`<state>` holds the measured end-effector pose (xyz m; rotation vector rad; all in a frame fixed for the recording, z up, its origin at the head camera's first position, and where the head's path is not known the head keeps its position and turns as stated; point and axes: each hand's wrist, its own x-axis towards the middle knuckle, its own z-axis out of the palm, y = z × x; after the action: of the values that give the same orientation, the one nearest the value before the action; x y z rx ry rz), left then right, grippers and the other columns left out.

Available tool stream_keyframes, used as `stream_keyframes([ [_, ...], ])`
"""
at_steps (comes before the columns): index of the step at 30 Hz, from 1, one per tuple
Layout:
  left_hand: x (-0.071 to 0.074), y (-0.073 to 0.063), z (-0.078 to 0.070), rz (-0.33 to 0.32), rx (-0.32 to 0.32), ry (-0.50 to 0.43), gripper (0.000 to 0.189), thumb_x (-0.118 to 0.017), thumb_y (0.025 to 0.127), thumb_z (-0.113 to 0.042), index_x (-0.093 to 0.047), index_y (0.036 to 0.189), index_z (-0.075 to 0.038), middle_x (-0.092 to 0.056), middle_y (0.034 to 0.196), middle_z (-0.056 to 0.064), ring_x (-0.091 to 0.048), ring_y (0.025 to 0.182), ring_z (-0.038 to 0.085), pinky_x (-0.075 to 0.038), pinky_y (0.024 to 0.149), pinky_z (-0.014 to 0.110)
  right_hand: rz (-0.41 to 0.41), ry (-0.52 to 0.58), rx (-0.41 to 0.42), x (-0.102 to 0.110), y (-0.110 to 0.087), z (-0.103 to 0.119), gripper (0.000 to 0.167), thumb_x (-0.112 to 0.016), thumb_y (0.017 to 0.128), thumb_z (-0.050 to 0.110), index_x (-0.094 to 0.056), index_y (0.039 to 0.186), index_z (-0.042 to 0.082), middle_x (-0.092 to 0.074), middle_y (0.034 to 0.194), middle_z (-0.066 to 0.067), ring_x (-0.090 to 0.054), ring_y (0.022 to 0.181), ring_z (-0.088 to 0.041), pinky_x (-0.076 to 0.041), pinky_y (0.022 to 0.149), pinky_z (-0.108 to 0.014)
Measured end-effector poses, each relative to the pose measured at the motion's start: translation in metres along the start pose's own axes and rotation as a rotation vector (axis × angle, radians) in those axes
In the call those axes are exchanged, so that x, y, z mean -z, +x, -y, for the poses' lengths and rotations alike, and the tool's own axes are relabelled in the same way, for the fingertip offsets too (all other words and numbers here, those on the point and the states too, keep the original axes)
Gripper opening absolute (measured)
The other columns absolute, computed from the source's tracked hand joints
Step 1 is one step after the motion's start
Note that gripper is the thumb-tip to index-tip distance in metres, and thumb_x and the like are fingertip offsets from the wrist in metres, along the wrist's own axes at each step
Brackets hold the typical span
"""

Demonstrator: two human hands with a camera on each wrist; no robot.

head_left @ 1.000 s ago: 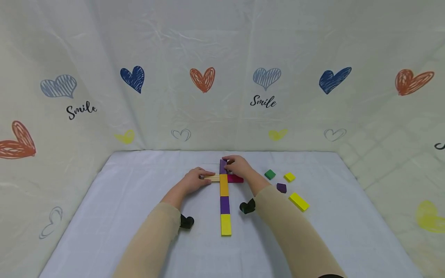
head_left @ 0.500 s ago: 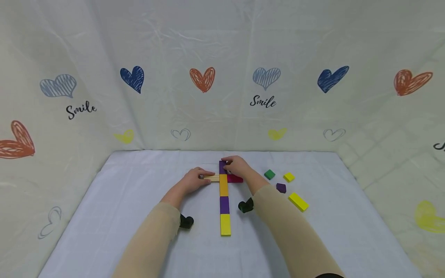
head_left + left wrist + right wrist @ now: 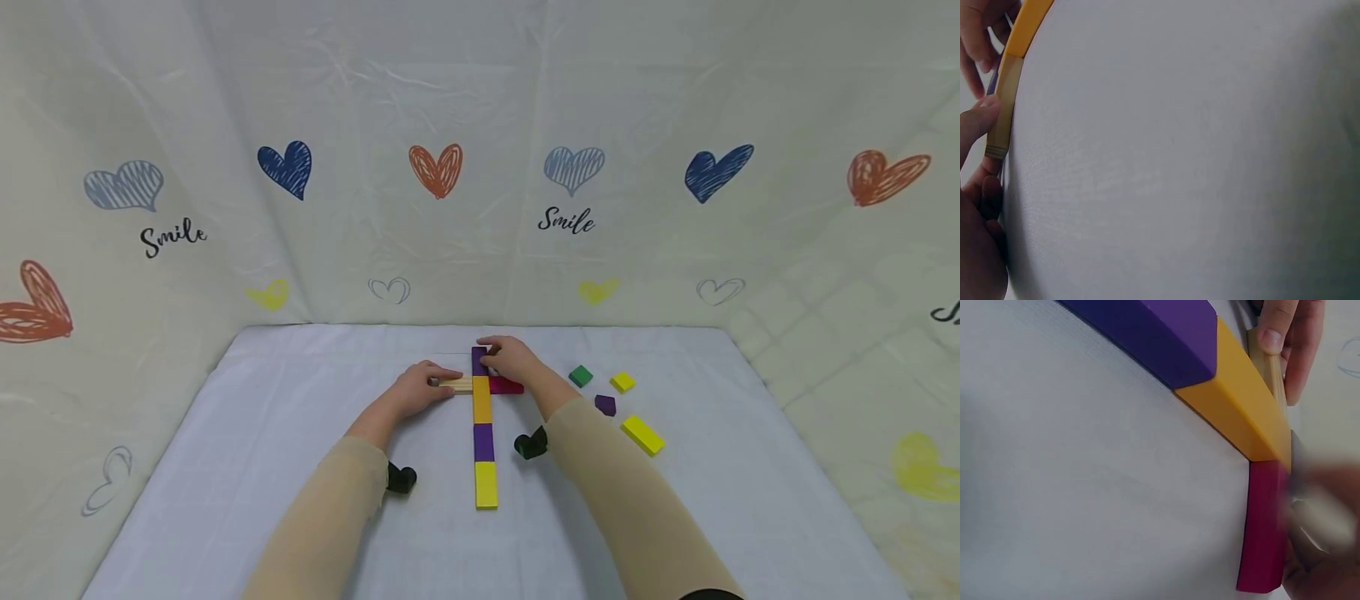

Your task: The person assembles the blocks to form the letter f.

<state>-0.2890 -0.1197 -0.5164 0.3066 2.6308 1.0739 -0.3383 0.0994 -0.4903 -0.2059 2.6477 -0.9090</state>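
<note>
A straight row of coloured blocks runs away from me in the head view: a yellow block (image 3: 486, 485), a purple block (image 3: 483, 442), an orange block (image 3: 482, 400) and a far purple block (image 3: 479, 362). Left of the orange block, a plain wooden block (image 3: 463, 385) lies crosswise, its outer end between the thumb and fingers of my left hand (image 3: 420, 390). A magenta block (image 3: 1264, 525) meets the orange block's right side. My right hand (image 3: 516, 357) reaches over the magenta block and holds the far purple block, index finger at its far end, thumb at its right side.
Loose on the right lie a green block (image 3: 581, 376), a small yellow block (image 3: 622, 382), a small purple block (image 3: 605, 405) and a long yellow block (image 3: 642, 435). The white-covered table (image 3: 300, 358) ends at a printed cloth backdrop (image 3: 495, 275).
The far purple block and my right hand have shifted very slightly toward the orange block. My left hand and the other blocks hold their places.
</note>
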Motion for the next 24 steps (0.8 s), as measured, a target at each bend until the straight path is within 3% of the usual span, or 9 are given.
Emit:
stream_keyframes([
  [10,0.0,-0.003,-0.002,-0.001,0.013,-0.005,0.031,-0.067,0.095,-0.035,-0.068,0.126,-0.039,-0.057,0.129,0.001,-0.052,0.115,0.025,-0.043,0.101,0.048,-0.099,-0.044,0.017,0.008,-0.014,-0.008,0.043,-0.063,0.098,0.034,-0.058,0.14,0.026,-0.059,0.127,-0.008,-0.055,0.11,-0.026,-0.05,0.095,-0.041],
  [24,-0.002,-0.001,0.0,-0.015,0.004,-0.011,0.031,-0.068,0.095,-0.031,-0.069,0.125,-0.037,-0.058,0.127,0.002,-0.052,0.109,0.024,-0.044,0.099,0.045,-0.168,-0.111,0.125,0.047,-0.054,-0.043,0.042,-0.069,0.094,0.029,-0.064,0.134,0.016,-0.063,0.115,-0.007,-0.055,0.097,-0.024,-0.052,0.078,-0.033],
])
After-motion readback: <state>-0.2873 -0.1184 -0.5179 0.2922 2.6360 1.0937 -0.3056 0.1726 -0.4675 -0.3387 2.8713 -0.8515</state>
